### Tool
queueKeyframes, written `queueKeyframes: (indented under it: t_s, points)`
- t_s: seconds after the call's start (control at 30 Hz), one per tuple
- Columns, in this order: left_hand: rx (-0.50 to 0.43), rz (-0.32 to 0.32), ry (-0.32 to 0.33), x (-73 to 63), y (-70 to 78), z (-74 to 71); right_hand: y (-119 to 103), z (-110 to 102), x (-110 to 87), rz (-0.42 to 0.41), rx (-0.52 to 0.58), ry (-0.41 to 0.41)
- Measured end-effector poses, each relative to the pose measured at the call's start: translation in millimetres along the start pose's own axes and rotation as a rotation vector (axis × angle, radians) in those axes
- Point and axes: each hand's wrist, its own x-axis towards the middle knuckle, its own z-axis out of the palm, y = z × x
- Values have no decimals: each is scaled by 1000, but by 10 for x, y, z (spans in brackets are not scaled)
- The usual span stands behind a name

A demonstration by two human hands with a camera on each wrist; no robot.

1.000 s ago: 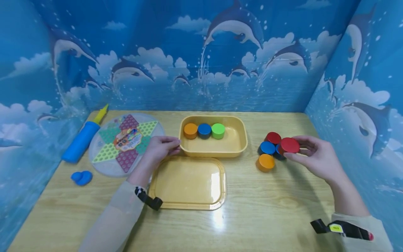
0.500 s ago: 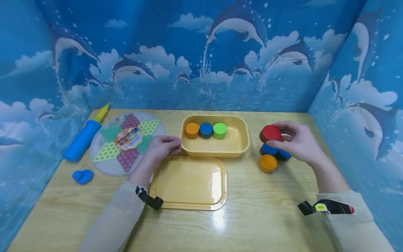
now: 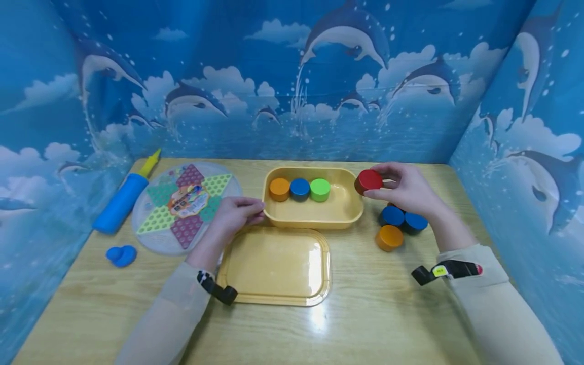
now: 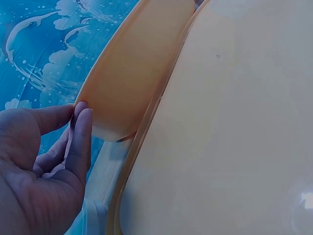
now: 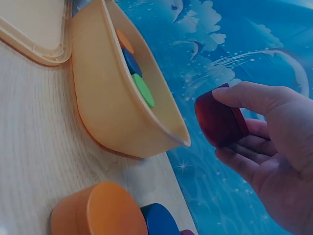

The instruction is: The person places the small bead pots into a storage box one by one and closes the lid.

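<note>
While pinching the tan box (image 3: 315, 223) at its left rim between thumb and fingers of the left grip (image 3: 237, 213), also grasping a red block (image 3: 368, 181) in the right grip (image 3: 403, 190), thumb on the near side, fingers on the far side. Holding the red block raised just beside the box's right end, apart from the rim in the right wrist view. Inside the box, toward its left, in one row from left to right: orange block (image 3: 280, 189), blue block (image 3: 300, 189), green block (image 3: 320, 190). On the bench (image 3: 365, 304), to the right of the box, close together: two blue blocks (image 3: 415, 223) side by side, with a loose orange block (image 3: 389, 238) in front and a second red block (image 5: 187, 232) behind, mostly hidden. Directly before the box, lying flat: a tan lid (image 3: 276, 266). Farther left: a round star-patterned board (image 3: 188, 209), a blue pump (image 3: 120, 203) with yellow tip and a small blue piece (image 3: 121, 255). Behind everything: a dolphin-printed backdrop (image 3: 255, 61).
</note>
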Motion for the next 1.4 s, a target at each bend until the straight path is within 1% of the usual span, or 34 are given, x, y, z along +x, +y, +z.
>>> queueKeyframes:
  t_s: [0.23,0.4,0.57,0.73,0.9,1.07,1.23,1.4]
  points:
    - [2,-2,-3,-7,0,0,25,61,204,-52,-8,-51]
    - [18,-5,0,-4,6,-4,22,103,317,-59,-17,-88]
    - [6,-2,-17,2,8,-12,36,159,409,-73,-20,-115]
    - [13,-5,-17,2,17,-12,62,228,492,-88,-50,-148]
    - [15,-4,-15,-8,21,-15,55,286,566,-106,-115,-174]
    - [8,-6,-19,5,17,-16,13,339,621,-133,-219,-216]
    - [9,-8,-16,20,11,-6,-35,351,650,-144,-313,-247]
    - [17,0,-4,12,2,1,-73,363,689,-202,-403,-282]
